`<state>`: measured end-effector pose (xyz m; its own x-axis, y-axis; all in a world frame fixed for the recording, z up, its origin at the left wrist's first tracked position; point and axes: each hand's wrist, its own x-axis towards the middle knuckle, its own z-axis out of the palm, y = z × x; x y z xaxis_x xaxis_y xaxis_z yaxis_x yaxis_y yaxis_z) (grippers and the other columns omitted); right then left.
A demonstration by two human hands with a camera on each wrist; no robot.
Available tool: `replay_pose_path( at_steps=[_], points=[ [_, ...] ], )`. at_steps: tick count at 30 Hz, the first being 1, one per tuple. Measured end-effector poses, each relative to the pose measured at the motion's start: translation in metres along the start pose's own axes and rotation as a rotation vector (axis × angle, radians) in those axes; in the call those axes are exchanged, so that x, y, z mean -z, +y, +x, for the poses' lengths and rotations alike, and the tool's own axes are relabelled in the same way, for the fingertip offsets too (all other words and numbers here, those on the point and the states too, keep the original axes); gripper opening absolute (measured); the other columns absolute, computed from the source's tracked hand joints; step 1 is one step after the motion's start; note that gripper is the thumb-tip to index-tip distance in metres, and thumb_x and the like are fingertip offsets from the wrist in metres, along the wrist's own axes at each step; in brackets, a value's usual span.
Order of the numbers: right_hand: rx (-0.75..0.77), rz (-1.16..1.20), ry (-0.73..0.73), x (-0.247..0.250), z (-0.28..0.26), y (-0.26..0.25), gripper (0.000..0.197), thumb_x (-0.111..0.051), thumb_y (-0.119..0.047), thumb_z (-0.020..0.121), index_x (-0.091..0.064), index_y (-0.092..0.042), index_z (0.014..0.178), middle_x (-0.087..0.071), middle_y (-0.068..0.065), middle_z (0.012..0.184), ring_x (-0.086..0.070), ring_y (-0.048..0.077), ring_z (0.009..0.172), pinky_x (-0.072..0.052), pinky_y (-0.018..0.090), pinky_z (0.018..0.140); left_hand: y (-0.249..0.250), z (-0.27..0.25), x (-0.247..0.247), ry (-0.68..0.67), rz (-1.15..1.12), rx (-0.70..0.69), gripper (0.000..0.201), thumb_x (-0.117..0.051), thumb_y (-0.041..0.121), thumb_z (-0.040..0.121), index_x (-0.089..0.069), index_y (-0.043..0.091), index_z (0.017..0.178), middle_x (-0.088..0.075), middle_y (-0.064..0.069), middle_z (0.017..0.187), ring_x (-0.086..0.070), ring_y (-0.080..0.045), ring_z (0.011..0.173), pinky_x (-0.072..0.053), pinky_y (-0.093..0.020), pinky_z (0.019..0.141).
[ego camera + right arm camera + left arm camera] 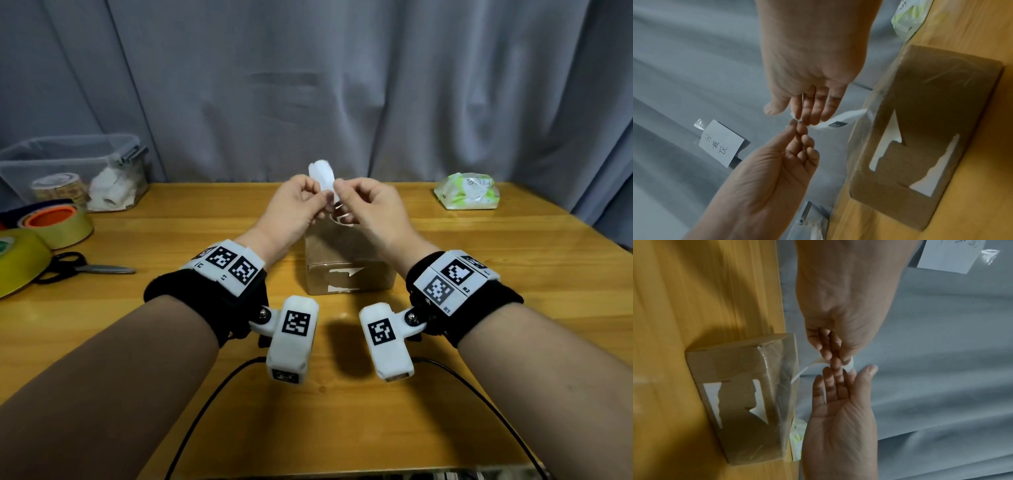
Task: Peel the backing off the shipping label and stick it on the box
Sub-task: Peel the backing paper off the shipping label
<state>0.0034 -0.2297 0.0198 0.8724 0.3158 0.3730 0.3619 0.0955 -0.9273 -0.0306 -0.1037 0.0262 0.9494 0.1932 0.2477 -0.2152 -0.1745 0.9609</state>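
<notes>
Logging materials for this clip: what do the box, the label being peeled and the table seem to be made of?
Box: brown cardboard, matte, with glossy, wrinkled clear tape over its top and white torn patches on one side.
Label: thin white paper or film, curling between the left hand and right hand; which layer is the backing is unclear.
Table: yellowish wood grain, smooth with slight sheen; solid or laminate, can't tell.
</notes>
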Motion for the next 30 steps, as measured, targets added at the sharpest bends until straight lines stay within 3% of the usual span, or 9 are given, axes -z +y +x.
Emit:
replay_pose_path(
  at_steps=[3, 6, 9, 13, 17, 21, 27, 30],
  points=[
    [-0.003, -0.043, 0.001, 0.0, -0.001, 0.002, 0.016, -0.062, -0.009, 0.087, -0.066, 0.001, 0.099, -0.064, 0.002, 0.074, -0.059, -0.003, 0.055, -0.045, 0.008, 0.054, 0.0, -0.001, -0.001, 0.024, 0.007, -0.037, 0.022, -0.058, 0.0, 0.088, -0.045, 0.017, 0.081, -0.06, -0.002, 0.063, -0.057, -0.006, 0.057, -0.045, -0.017, 0.064],
    [-0.016, -0.019, 0.038, 0.0, 0.001, 0.002, 0.009, -0.058, -0.004, 0.089, -0.064, -0.001, 0.096, -0.063, 0.002, 0.073, -0.059, -0.004, 0.054, -0.045, 0.008, 0.053, 0.003, -0.002, -0.001, -0.011, 0.015, -0.058, 0.024, -0.061, 0.002, 0.086, -0.044, 0.016, 0.094, -0.059, -0.009, 0.074, -0.055, -0.02, 0.073, -0.044, -0.028, 0.078],
    [-0.016, -0.027, 0.045, -0.001, 0.001, -0.001, 0.005, -0.059, -0.008, 0.089, -0.063, -0.009, 0.09, -0.064, 0.0, 0.075, -0.058, 0.001, 0.063, -0.046, 0.01, 0.056, 0.006, -0.003, -0.001, -0.053, 0.043, -0.068, 0.03, -0.06, 0.002, 0.086, -0.041, 0.01, 0.108, -0.055, -0.003, 0.07, -0.049, -0.012, 0.065, -0.042, -0.026, 0.075],
    [-0.028, -0.022, 0.076, -0.002, 0.005, -0.003, 0.007, -0.059, -0.003, 0.088, -0.063, -0.005, 0.093, -0.062, 0.009, 0.079, -0.056, 0.009, 0.066, -0.046, 0.011, 0.055, 0.008, -0.001, -0.002, -0.025, 0.076, -0.088, 0.031, -0.06, 0.001, 0.086, -0.042, 0.011, 0.11, -0.053, 0.0, 0.069, -0.046, -0.008, 0.061, -0.041, -0.021, 0.07],
    [-0.039, 0.008, 0.124, -0.003, 0.007, -0.004, 0.008, -0.059, 0.0, 0.087, -0.062, -0.007, 0.087, -0.061, 0.005, 0.071, -0.055, -0.002, 0.05, -0.043, 0.007, 0.05, 0.006, 0.004, 0.002, 0.071, 0.053, -0.091, 0.035, -0.062, 0.003, 0.084, -0.038, 0.012, 0.108, -0.061, -0.003, 0.078, -0.054, -0.008, 0.068, -0.046, -0.011, 0.065],
    [-0.051, -0.009, 0.115, -0.001, 0.008, -0.003, 0.016, -0.059, -0.001, 0.087, -0.062, -0.014, 0.078, -0.061, 0.002, 0.069, -0.054, -0.003, 0.047, -0.043, 0.008, 0.049, 0.003, 0.008, 0.006, 0.136, 0.017, -0.089, 0.036, -0.062, -0.001, 0.083, -0.036, 0.011, 0.105, -0.061, -0.003, 0.078, -0.056, -0.009, 0.073, -0.044, -0.003, 0.059],
    [-0.071, -0.071, 0.099, 0.003, 0.007, -0.002, 0.007, -0.06, -0.003, 0.087, -0.063, -0.008, 0.09, -0.063, 0.0, 0.073, -0.057, -0.007, 0.049, -0.044, 0.006, 0.05, -0.004, 0.011, 0.012, 0.205, 0.129, -0.09, 0.033, -0.057, -0.001, 0.083, -0.035, 0.013, 0.103, -0.057, -0.013, 0.088, -0.053, -0.016, 0.079, -0.042, -0.005, 0.059],
    [-0.076, -0.099, 0.07, 0.003, 0.005, -0.004, 0.008, -0.059, -0.004, 0.087, -0.063, -0.01, 0.086, -0.063, 0.001, 0.075, -0.057, -0.005, 0.052, -0.044, 0.006, 0.052, -0.006, 0.013, 0.015, 0.248, 0.192, -0.106, 0.032, -0.057, 0.0, 0.082, -0.036, 0.014, 0.101, -0.055, -0.012, 0.086, -0.051, -0.017, 0.079, -0.044, -0.021, 0.071]
  ],
)
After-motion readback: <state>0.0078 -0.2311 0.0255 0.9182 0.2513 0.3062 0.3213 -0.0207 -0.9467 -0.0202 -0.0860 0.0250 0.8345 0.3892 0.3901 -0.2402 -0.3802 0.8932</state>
